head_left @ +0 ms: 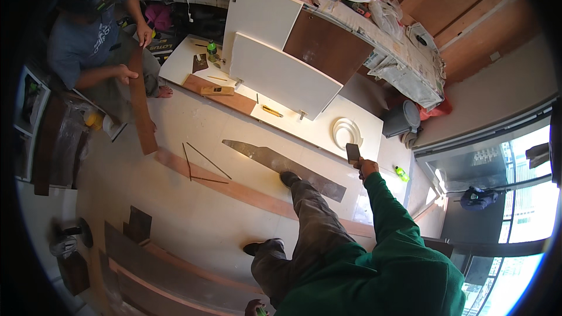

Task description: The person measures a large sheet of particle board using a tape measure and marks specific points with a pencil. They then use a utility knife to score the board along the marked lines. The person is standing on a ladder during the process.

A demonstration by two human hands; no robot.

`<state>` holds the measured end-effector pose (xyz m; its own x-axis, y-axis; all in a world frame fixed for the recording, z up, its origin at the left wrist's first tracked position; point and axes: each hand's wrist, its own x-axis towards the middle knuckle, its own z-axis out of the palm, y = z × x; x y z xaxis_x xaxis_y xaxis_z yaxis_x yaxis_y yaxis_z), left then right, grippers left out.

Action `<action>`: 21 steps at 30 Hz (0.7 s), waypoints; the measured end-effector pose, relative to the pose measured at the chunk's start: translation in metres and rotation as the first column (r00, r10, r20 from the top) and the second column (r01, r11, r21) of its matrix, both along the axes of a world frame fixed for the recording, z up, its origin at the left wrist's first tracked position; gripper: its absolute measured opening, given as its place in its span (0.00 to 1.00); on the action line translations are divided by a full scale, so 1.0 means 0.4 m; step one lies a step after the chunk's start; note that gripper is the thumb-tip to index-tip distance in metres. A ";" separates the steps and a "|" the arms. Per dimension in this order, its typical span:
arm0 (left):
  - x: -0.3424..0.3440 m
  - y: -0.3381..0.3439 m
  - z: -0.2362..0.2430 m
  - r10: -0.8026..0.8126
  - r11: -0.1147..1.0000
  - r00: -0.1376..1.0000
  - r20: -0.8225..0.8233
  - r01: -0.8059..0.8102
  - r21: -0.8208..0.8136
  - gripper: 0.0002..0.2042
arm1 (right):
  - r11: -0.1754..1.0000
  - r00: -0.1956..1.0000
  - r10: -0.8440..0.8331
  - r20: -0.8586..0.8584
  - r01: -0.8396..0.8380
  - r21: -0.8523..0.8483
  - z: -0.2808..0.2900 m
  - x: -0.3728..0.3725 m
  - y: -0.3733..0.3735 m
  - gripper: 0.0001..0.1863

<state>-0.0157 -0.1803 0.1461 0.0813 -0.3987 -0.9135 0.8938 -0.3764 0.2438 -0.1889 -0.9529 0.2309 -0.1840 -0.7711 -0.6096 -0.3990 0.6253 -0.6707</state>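
Observation:
My right hand (367, 168), at the end of a green sleeve, is closed on a dark, flat rectangular object (352, 153). Beside it, a coil of white strip (336, 131) lies on a long white panel (357, 117), and a small green bottle (402, 173) lies to the right. My left hand (254, 306) shows partly at the bottom edge, closed around something green and mostly hidden. On that white panel are a wooden plane (218, 90), a yellow cutter (271, 111) and another green bottle (212, 50). A grey tapered board (316, 181) lies by my foot.
At upper left a co-worker (88, 47) grips a long brown board (142, 117). Thin dark strips (208, 160) and a long reddish plank (252, 199) lie on the floor. Dark boards (129, 240) lie at lower left, a bucket (403, 118) at right, glazed doors (521, 210) beyond.

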 end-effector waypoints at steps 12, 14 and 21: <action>-0.110 -0.690 0.211 -0.578 0.693 0.776 0.253 0.302 0.655 0.20 | 0.880 0.964 0.147 0.223 -0.024 -0.474 0.139 0.457 -1.243 0.10; -0.128 -0.782 0.257 -0.446 0.728 0.862 0.240 0.193 0.658 0.23 | 0.877 0.972 0.227 0.063 -0.176 -0.448 0.182 0.531 -1.419 0.11; -0.111 -0.958 0.397 -0.161 0.701 0.983 0.090 0.049 0.712 0.21 | 0.949 0.845 0.268 -0.463 -0.314 -0.024 0.243 0.704 -1.708 0.18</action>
